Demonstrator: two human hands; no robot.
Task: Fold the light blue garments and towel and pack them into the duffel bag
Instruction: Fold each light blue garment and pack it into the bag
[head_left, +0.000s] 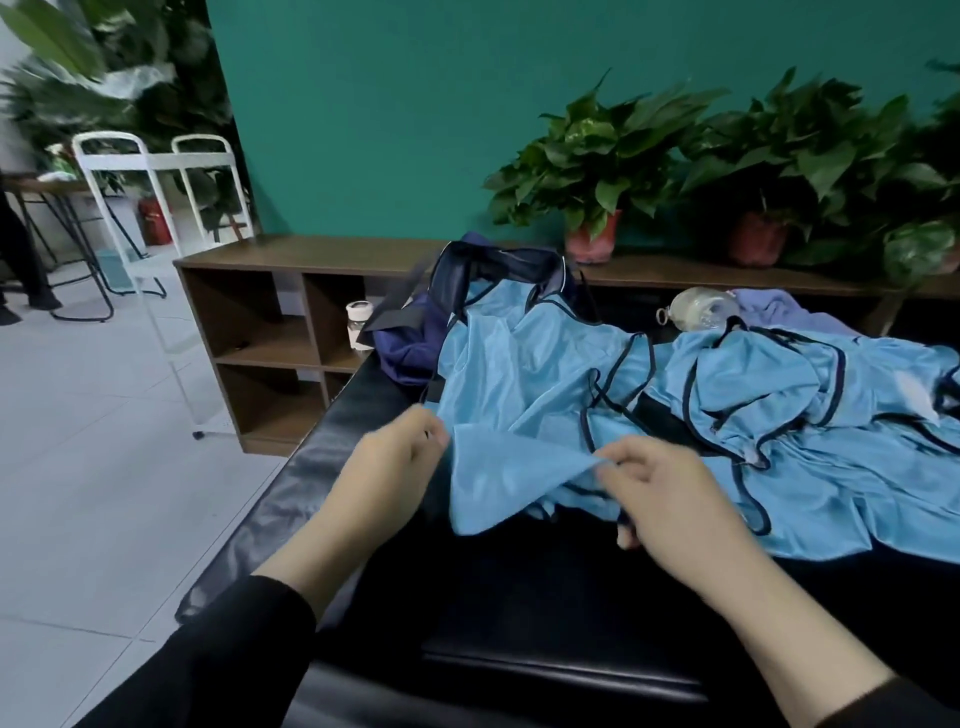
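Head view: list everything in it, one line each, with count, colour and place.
garments: several, light blue with dark trim, heaped unfolded on the black bench
duffel bag: one, navy, far end of bench
bench: one, black
towel: one, pale lilac, behind the heap
bottle: one, clear, lying beside the towel
jar: one, white-lidded, in the shelf
shelf: one, brown, against the green wall
potted plants: at least two, on the shelf
hands: left and right, each pinching the nearest garment's edge
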